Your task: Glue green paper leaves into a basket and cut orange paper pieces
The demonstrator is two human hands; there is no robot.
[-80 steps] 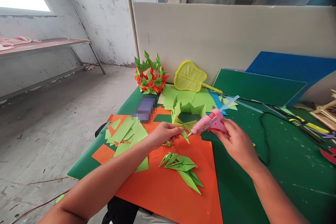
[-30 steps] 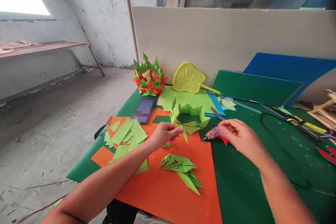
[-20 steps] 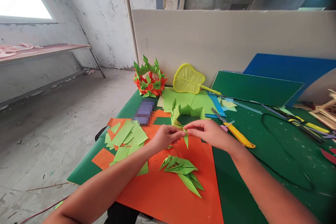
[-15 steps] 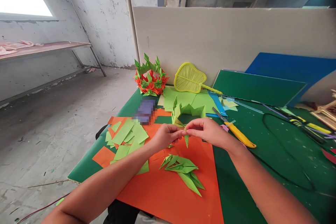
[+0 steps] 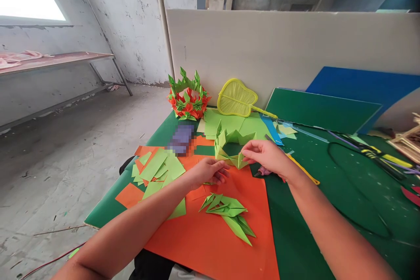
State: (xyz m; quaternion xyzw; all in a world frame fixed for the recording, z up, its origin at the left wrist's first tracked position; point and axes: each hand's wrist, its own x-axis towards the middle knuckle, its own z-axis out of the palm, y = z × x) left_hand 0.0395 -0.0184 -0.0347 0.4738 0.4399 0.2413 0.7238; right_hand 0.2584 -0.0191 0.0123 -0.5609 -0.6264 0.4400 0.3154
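Observation:
Over the orange sheet (image 5: 243, 245), my left hand (image 5: 210, 172) has its fingers apart with nothing visible in them. The fingertips of my right hand (image 5: 262, 155) are pinched together at the right front edge of a light green folded paper ring (image 5: 226, 154); what they hold is too small to tell. Folded green paper pieces (image 5: 229, 208) lie in a pile on the orange sheet, nearer than both hands. Partly under my right hand is a small pink object (image 5: 263, 170).
Cut green papers (image 5: 164, 167) lie at left, near a blurred purple object (image 5: 182, 139). A red and green paper crown (image 5: 189, 104) and a yellow fan (image 5: 236, 97) stand behind. At right are a yellow-handled knife (image 5: 305, 169), cables and green board (image 5: 323, 109).
My hands have separated; the small green folded piece between them no longer shows there. My right hand has moved up and right to the ring, and my left hand's fingers have opened.

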